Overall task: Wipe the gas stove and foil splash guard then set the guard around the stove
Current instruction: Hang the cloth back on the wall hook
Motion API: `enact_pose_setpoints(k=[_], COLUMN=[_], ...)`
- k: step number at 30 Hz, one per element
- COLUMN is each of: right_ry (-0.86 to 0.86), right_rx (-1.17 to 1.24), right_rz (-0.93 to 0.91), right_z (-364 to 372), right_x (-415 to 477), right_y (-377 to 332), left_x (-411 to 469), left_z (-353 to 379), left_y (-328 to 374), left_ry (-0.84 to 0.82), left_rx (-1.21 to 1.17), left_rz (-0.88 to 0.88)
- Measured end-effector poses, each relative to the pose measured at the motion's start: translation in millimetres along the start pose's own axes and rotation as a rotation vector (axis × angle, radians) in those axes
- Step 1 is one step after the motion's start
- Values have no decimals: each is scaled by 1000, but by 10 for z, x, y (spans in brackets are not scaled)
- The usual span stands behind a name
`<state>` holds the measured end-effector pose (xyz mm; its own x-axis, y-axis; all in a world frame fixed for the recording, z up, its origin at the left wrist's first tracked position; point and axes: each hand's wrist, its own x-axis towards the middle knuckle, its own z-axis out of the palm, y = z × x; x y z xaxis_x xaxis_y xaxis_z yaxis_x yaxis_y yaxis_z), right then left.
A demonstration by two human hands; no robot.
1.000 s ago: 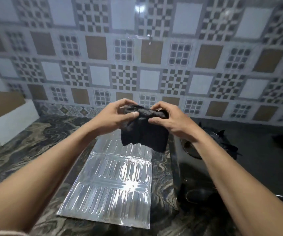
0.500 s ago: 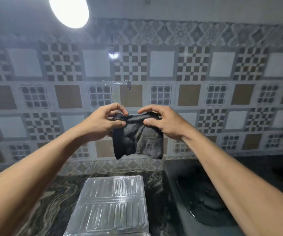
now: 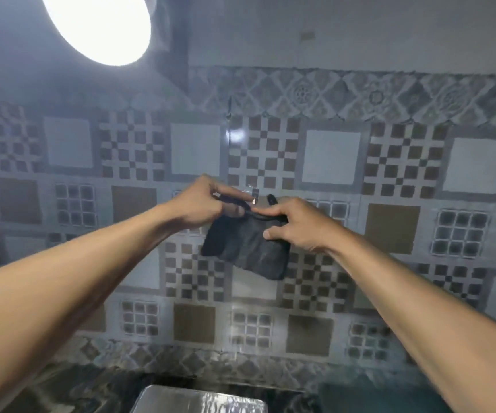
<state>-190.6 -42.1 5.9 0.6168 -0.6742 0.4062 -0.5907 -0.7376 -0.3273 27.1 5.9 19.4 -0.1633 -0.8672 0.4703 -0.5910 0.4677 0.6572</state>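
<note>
Two hands: both raised at mid-frame against the tiled wall (image 3: 330, 156), forearms reaching in from the lower left and lower right corners.
Left hand (image 3: 202, 204): just left of centre, knuckles up, fingers curled; its grip is pinched on the upper left edge of a dark cloth (image 3: 246, 248).
Right hand (image 3: 297, 225): just right of centre, palm turned down, thumb pressed on the front of the cloth and fingers folded over its top right edge; its grip is closed on the fabric.
Cloth: hangs between the two hands at centre frame, held clear of the wall and well above the worktop, its lower edge tilted down to the right.
Foil splash guard (image 3: 199, 402): lies flat at the bottom edge of the frame, slightly left of centre, only its far end showing; neither hand touches it.
Worktop (image 3: 71, 389): dark marbled surface along the bottom left, carrying the guard.
Gas stove (image 3: 369, 397): only a dark blurred shape at the bottom right, beside the guard; detail cannot be made out.
Lamp (image 3: 97, 25): bright round light in the upper left of the frame.
</note>
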Motion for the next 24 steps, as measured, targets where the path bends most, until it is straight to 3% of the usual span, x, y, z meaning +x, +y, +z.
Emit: enact_pose_setpoints(k=[5, 6, 9, 11, 16, 19, 21, 24], right_ry=[186, 245, 378, 468, 422, 446, 409, 351], right_rx=[-121, -169, -188, -274, -464, -379, -452, -475], right_rz=[-32, -55, -119, -116, -61, -4, 33, 85], right_z=[14, 28, 146, 229, 517, 629, 616, 577], right_x=[478, 557, 761, 831, 631, 619, 611, 535], right_y=[360, 421, 586, 644, 676, 723, 654, 571], left_x=[453, 548, 787, 866, 731, 624, 563, 473], left_z=[2, 10, 61, 140, 363, 491, 511, 450], left_y=[-279, -327, -425, -513, -804, -883, -829, -713], left_ry=[87, 130, 247, 314, 376, 362, 343, 272], left_rx=[506, 543, 360, 457, 566, 501, 551, 624], left_rz=[131, 163, 213, 255, 213, 179, 238, 144])
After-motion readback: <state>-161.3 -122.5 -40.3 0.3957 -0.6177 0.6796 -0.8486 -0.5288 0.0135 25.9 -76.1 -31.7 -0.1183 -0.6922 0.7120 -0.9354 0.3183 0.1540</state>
